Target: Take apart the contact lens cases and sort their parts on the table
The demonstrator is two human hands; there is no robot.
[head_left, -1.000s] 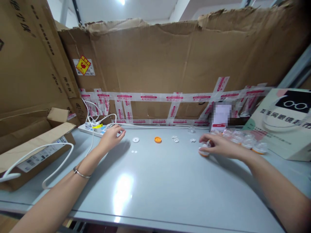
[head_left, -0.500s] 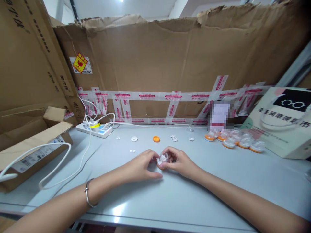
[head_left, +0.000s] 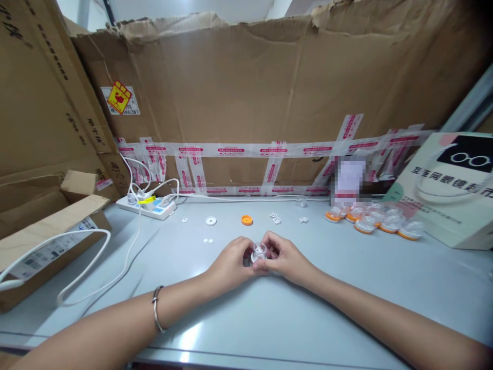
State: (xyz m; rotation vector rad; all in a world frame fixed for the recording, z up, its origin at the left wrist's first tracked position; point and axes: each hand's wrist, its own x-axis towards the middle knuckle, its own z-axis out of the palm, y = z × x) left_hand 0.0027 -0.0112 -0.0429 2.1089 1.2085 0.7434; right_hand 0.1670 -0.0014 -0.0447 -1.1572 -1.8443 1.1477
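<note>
Between my two hands, just above the table, is a small round toy with a clear dome and white parts inside it. My left hand closes on its left side, with the fingertips partly hidden behind it. From the right, my right hand pinches it between thumb and curled fingers. Beyond the hands lie an orange ring-shaped cap, a white round cap, white cut-out pieces, a small clear-white piece and two tiny white discs.
Several similar domed toys with orange bases cluster at the right, beside a printed paper bag. A power strip with white cables sits at the left, near an opened cardboard box. A large cardboard sheet walls off the back.
My left hand has moved right and closed its fingers and thumb on the domed toy. The toy now sits more upright, and its orange base no longer shows.
</note>
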